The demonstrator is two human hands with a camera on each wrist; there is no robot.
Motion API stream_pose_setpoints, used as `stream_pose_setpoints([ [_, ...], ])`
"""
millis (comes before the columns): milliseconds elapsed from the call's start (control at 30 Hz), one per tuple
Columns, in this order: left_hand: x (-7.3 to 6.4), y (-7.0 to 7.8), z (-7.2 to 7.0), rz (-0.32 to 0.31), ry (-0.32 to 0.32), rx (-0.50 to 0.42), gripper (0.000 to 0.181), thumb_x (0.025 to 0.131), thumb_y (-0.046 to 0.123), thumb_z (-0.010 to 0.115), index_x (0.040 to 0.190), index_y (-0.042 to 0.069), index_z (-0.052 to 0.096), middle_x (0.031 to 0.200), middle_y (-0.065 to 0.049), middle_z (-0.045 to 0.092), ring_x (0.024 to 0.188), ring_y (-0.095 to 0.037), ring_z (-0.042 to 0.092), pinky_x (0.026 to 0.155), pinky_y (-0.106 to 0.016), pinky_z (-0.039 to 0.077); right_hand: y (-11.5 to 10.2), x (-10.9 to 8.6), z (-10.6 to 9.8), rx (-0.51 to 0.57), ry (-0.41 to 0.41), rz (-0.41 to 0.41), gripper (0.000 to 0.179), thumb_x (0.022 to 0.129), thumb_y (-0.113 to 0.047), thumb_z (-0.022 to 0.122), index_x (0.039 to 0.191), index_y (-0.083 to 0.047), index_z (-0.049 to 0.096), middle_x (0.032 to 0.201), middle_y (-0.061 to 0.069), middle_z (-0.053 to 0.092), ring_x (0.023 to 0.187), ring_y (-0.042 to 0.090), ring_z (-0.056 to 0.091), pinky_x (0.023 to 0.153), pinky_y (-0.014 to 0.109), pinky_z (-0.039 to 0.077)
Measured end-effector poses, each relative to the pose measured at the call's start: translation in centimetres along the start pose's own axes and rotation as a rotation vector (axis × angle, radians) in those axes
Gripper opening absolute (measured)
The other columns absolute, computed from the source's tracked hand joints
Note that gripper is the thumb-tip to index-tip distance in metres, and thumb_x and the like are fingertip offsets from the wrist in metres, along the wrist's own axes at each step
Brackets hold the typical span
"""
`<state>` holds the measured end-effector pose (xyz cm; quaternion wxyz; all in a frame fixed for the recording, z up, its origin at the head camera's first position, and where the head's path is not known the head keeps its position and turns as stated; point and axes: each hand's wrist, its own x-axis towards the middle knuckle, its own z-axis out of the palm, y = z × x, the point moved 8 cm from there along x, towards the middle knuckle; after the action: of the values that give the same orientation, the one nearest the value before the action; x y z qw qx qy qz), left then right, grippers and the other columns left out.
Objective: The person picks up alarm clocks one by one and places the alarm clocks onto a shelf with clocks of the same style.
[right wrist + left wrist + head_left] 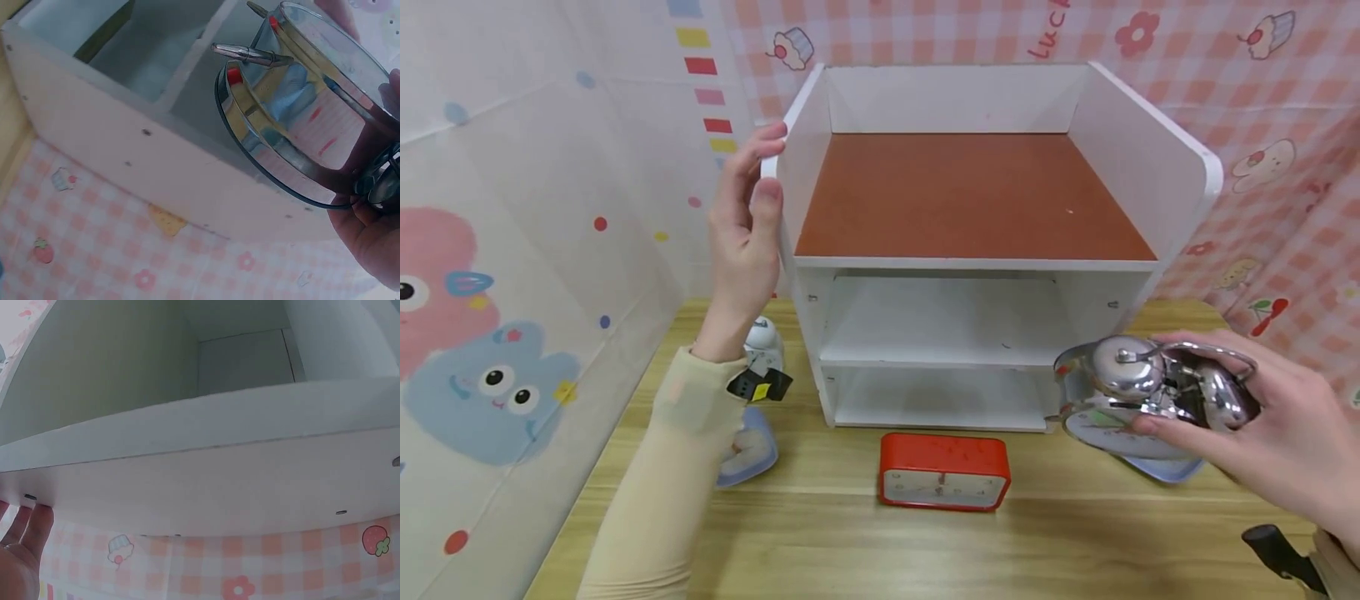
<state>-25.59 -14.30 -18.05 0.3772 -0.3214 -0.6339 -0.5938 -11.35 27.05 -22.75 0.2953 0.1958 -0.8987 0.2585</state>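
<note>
Shelf [977, 264] has left hand [745, 233] on its ten-o'clock edge, fingers relaxed; right hand [1285, 425] pinches silver clock [1127, 371] at four. Decent gap to red clock [943, 454] at six.

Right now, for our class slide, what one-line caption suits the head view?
Left hand touching a white shelf unit, right hand holding a silver twin-bell clock, red clock on the table.

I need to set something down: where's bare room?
The brown top of the cabinet, between its side walls; the table in front of the red clock. Crowded: left of the cabinet, around the blue-edged item, and right, where the right hand holds the silver clock.
</note>
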Motion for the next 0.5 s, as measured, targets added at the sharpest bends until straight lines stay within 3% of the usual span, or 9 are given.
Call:
stream_pose_setpoints([
  [300,0.0,-0.1,0.0,0.003,0.027,-0.025,0.077,0.101,0.060,0.060,0.137,-0.008,0.053,0.151,-0.018,0.056,0.140,-0.021,0.052,0.109,-0.028,0.052,-3.1,2.5,-0.2,0.048,-0.020,-0.070,0.084,0.044,-0.004,0.103,0.123,-0.012,0.076,0.119,-0.036,0.065,0.095,-0.019,0.058,0.083,-0.002,0.040],
  [500,-0.1,0.2,0.1,0.016,0.034,-0.019,0.071,0.104,0.054,0.059,0.136,-0.008,0.054,0.150,-0.019,0.057,0.138,-0.019,0.052,0.096,-0.025,0.044,-4.9,3.9,0.2,0.124,-0.037,-0.118,0.084,0.045,-0.001,0.102,0.124,-0.008,0.075,0.120,-0.030,0.068,0.098,-0.014,0.062,0.083,-0.001,0.045],
])
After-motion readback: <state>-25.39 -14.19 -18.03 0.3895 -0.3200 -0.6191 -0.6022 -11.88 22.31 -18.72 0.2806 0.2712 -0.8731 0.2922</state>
